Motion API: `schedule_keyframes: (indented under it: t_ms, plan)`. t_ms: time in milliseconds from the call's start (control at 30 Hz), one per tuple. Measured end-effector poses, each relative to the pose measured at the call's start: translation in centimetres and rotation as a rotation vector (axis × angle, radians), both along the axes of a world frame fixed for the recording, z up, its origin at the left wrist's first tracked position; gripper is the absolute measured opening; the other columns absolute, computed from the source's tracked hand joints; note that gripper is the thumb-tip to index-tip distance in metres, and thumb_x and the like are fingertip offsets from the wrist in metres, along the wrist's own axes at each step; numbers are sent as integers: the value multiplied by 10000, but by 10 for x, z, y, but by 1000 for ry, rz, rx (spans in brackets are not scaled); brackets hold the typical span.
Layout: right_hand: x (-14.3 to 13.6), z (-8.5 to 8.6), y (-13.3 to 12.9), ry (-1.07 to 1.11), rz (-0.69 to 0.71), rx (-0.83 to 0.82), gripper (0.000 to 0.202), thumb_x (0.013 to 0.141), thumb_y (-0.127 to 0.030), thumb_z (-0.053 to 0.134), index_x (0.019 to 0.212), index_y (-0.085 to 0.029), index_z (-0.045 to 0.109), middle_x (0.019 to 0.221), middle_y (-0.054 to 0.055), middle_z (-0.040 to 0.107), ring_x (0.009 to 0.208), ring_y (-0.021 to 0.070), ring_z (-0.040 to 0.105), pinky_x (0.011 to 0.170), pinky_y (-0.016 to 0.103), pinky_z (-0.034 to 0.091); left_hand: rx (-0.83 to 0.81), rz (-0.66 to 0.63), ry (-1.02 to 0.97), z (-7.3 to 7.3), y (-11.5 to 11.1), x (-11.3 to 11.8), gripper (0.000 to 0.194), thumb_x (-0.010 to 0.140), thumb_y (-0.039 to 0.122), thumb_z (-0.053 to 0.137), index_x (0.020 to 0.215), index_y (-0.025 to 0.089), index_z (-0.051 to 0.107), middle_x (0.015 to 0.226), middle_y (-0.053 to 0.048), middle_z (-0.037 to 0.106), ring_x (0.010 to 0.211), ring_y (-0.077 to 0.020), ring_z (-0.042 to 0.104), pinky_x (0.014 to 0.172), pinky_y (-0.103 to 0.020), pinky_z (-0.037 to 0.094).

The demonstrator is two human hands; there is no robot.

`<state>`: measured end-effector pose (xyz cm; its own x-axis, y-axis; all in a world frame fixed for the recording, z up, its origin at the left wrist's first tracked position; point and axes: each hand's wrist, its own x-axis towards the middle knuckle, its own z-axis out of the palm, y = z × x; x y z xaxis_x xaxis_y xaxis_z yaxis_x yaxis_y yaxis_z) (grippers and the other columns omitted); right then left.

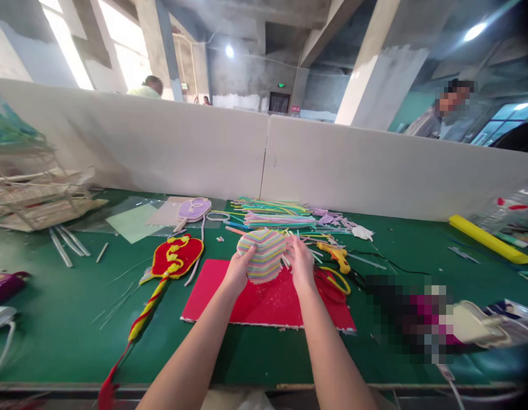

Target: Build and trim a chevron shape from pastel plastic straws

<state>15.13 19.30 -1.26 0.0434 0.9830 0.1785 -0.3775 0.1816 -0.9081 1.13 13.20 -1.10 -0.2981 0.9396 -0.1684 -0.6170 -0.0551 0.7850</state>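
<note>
A rounded piece with pastel zigzag stripes (264, 257) is held up over a red board (212, 290). My left hand (240, 267) grips its left edge, the thumb lying on the front. At its right edge is my right hand (301, 259), fingers bent; whether they pinch the piece or short pale strips beside it is too blurred to tell. Behind the hands lie bundles of pastel fuzzy stems (281, 219). A red and yellow fan (176, 256) with a twisted handle rests to the left.
Orange-handled scissors (332, 285) and a yellow glue gun (340, 256) lie right of the hands. A lilac fan shape (194, 209) is at the back left. Wire racks (37, 188) stand far left, a yellow bar (490, 239) far right. A white partition (182, 148) closes the back.
</note>
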Motion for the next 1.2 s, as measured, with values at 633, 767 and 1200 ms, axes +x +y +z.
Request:
schedule_keyframes:
  t_ms: [633,767,1200]
  plan:
    - [-11,-5,2,-66,279,-107,447,686,-493,684,1037,-222,629,1067,55,693,1167,245,537,958,400,432,121,177,180,14,-9,-14,440,615,338,779,1004,178,649,1053,-71,699,1076,-244,606,954,-347,440]
    - [-14,8,2,-41,271,-86,424,701,-510,668,1003,-214,643,1013,62,708,1120,256,573,933,411,459,372,-95,229,34,-17,-34,425,778,573,526,917,201,677,962,-75,712,946,-231,654,855,-378,487]
    - [12,36,13,39,187,-102,429,657,-527,703,911,-181,683,811,38,734,938,277,663,821,395,530,278,-1045,922,59,-15,-58,350,817,458,576,986,179,702,1041,-103,699,1005,-242,623,912,-338,436]
